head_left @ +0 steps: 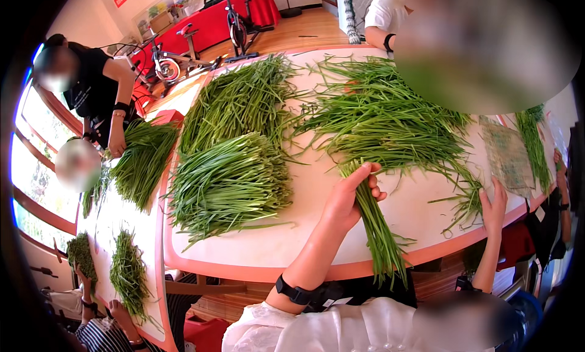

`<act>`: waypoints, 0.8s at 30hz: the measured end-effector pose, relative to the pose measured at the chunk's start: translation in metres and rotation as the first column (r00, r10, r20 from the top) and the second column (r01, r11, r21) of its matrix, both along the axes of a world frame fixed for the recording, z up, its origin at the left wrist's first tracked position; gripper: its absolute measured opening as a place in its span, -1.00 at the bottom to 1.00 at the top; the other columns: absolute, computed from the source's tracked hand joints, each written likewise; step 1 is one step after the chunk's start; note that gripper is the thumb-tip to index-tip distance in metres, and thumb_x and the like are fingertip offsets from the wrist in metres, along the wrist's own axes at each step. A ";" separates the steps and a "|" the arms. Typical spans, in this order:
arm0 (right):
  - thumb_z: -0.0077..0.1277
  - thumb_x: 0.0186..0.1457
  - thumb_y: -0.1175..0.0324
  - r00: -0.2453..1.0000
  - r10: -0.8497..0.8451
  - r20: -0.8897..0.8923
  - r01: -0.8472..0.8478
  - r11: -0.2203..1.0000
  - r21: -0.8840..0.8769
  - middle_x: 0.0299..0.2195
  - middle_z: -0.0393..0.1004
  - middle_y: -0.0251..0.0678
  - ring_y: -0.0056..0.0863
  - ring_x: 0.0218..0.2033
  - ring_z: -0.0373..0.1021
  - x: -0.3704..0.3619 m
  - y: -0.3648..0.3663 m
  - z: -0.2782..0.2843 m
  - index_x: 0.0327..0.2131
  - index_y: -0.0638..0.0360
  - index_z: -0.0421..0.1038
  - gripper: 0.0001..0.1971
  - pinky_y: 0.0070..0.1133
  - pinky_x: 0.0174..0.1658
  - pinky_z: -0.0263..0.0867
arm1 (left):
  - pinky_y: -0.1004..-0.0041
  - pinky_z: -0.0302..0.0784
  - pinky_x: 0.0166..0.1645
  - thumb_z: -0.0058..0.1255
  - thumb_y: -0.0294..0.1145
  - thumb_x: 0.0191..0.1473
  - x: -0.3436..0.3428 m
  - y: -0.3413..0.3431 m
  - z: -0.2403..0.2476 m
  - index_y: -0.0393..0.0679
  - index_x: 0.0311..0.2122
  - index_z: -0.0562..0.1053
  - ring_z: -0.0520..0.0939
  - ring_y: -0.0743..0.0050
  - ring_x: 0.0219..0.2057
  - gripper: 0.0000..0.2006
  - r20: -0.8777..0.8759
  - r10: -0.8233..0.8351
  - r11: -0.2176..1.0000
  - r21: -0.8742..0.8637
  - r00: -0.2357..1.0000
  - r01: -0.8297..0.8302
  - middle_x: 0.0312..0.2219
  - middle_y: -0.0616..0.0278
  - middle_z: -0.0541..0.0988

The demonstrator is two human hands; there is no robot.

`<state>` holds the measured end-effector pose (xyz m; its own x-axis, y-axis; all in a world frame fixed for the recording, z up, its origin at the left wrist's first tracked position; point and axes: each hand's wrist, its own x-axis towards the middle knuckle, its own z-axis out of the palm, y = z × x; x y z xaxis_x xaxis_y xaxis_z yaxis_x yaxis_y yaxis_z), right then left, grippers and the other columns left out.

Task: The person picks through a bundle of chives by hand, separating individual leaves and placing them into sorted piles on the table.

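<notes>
My left hand (pixel 352 196) is closed around a bunch of green chives (pixel 373 230), its cut ends up by the thumb and its leaves hanging over the table's near edge. Farther right, my right hand (pixel 495 206) is raised beside some loose chives (pixel 468 196), thumb and fingers apart; whether it touches them is hard to tell. Beyond both hands lies a large loose heap of chives (pixel 390 123). To the left, a neatly aligned pile of chives (pixel 231 184) sits in front of a looser heap (pixel 241 102).
The white table (pixel 311 230) has a pink rim. A greenish woven sheet (pixel 507 154) lies at its right. On the left, one person's hand (pixel 117 142) rests at another chive heap (pixel 143 160); others work nearby. Exercise bikes (pixel 234 26) stand behind.
</notes>
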<state>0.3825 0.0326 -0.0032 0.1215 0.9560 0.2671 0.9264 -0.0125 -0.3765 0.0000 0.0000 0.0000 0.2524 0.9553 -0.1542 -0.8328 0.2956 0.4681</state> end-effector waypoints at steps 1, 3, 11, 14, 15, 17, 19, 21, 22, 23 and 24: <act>0.04 -0.08 0.12 1.000 -0.017 0.000 0.016 0.995 0.098 0.00 0.19 0.00 -0.12 0.06 0.09 0.023 0.006 -0.018 0.03 0.22 0.14 -0.38 -0.39 0.07 0.02 | 0.42 0.40 -0.31 -0.13 -0.27 0.08 0.003 0.002 -0.002 -0.25 -0.25 0.35 0.39 0.54 -0.58 -0.75 0.017 0.002 1.000 -0.001 1.000 -0.002 -0.63 0.36 0.34; 0.06 -0.11 0.06 0.998 -0.057 -0.032 0.062 0.981 0.181 -0.06 0.24 0.07 -0.09 -0.01 0.18 0.053 0.019 -0.055 -0.01 0.30 0.17 -0.35 -0.41 0.03 0.08 | 0.41 0.38 -0.35 -0.16 -0.27 0.09 0.005 0.006 0.000 -0.19 -0.28 0.35 0.37 0.54 -0.61 -0.79 -0.062 0.051 0.998 -0.038 0.997 -0.053 -0.64 0.36 0.33; -0.02 -0.29 -0.34 0.996 0.026 -0.082 -0.041 0.983 -0.181 0.06 0.07 -0.05 -0.11 0.12 -0.05 -0.003 0.070 -0.054 0.12 0.17 -0.01 -0.01 -0.18 0.08 -0.11 | 0.44 0.38 -0.42 -0.16 -0.28 0.09 0.029 0.007 0.011 -0.17 -0.29 0.36 0.37 0.54 -0.60 -0.81 -0.153 0.155 0.988 0.021 0.976 -0.153 -0.62 0.35 0.34; 0.01 -0.27 -0.26 0.999 0.025 0.028 -0.021 0.988 -0.151 -0.01 0.11 -0.11 -0.14 0.03 0.01 0.004 0.048 -0.033 0.09 0.14 0.05 -0.09 -0.16 0.03 -0.09 | 0.44 0.38 -0.42 -0.16 -0.28 0.09 0.053 0.021 0.005 -0.18 -0.29 0.36 0.36 0.55 -0.61 -0.81 -0.142 0.107 0.994 0.037 0.984 -0.102 -0.62 0.35 0.32; 0.06 -0.21 -0.14 0.998 0.001 0.058 0.004 0.996 -0.089 -0.08 0.19 -0.12 -0.15 -0.02 0.07 0.008 0.039 -0.033 0.04 0.14 0.15 -0.22 -0.21 0.01 -0.02 | 0.44 0.37 -0.43 -0.16 -0.28 0.09 0.061 0.023 0.005 -0.18 -0.29 0.36 0.36 0.56 -0.61 -0.80 -0.140 0.086 0.996 0.032 0.986 -0.082 -0.63 0.35 0.32; 0.06 -0.17 0.12 0.993 0.105 -0.058 -0.105 0.994 0.003 -0.20 0.27 -0.15 -0.18 -0.11 0.16 0.025 0.030 -0.048 -0.10 0.16 0.28 -0.47 -0.30 -0.07 0.09 | 0.44 0.37 -0.43 -0.16 -0.28 0.09 0.075 0.025 0.005 -0.19 -0.28 0.36 0.36 0.56 -0.61 -0.80 -0.138 0.056 0.998 0.025 0.989 -0.053 -0.63 0.35 0.32; 0.04 -0.16 0.33 0.977 0.168 -0.131 -0.156 0.983 0.098 -0.30 0.32 -0.17 -0.20 -0.19 0.22 0.018 0.018 -0.053 -0.22 0.17 0.37 -0.66 -0.38 -0.14 0.17 | 0.42 0.37 -0.39 -0.17 -0.26 0.09 0.074 0.025 0.003 -0.18 -0.29 0.35 0.36 0.54 -0.60 -0.80 -0.153 0.050 0.998 0.040 0.987 -0.044 -0.63 0.35 0.32; -0.02 -0.18 0.50 0.973 0.168 -0.161 -0.138 0.973 0.185 -0.37 0.34 -0.19 -0.22 -0.26 0.26 -0.005 0.002 -0.049 -0.33 0.20 0.40 -0.77 -0.44 -0.21 0.22 | 0.40 0.37 -0.38 -0.17 -0.25 0.10 0.069 0.024 0.001 -0.18 -0.29 0.35 0.36 0.54 -0.60 -0.79 -0.165 0.055 0.998 0.051 0.985 -0.047 -0.63 0.35 0.33; -0.02 -0.16 0.49 0.978 0.166 -0.127 -0.133 0.963 0.235 -0.37 0.34 -0.20 -0.23 -0.29 0.28 -0.007 -0.004 -0.052 -0.33 0.19 0.39 -0.78 -0.42 -0.24 0.23 | 0.40 0.37 -0.38 -0.17 -0.25 0.09 0.068 0.025 0.001 -0.18 -0.29 0.35 0.36 0.54 -0.60 -0.79 -0.170 0.057 0.997 0.055 0.984 -0.049 -0.63 0.35 0.33; -0.01 -0.17 0.51 0.978 0.158 -0.136 -0.122 0.962 0.244 -0.37 0.34 -0.20 -0.23 -0.30 0.29 -0.008 -0.010 -0.053 -0.33 0.19 0.39 -0.78 -0.42 -0.25 0.24 | 0.41 0.37 -0.38 -0.17 -0.25 0.09 0.067 0.025 0.001 -0.18 -0.29 0.35 0.36 0.54 -0.60 -0.79 -0.175 0.060 0.997 0.059 0.983 -0.051 -0.63 0.35 0.33; -0.01 -0.17 0.52 0.977 0.149 -0.149 -0.108 0.962 0.251 -0.38 0.34 -0.20 -0.23 -0.31 0.29 -0.010 -0.017 -0.053 -0.33 0.19 0.39 -0.77 -0.43 -0.26 0.24 | 0.40 0.37 -0.38 -0.17 -0.25 0.09 0.066 0.025 0.000 -0.18 -0.29 0.35 0.36 0.54 -0.60 -0.79 -0.176 0.056 0.997 0.058 0.983 -0.046 -0.63 0.35 0.32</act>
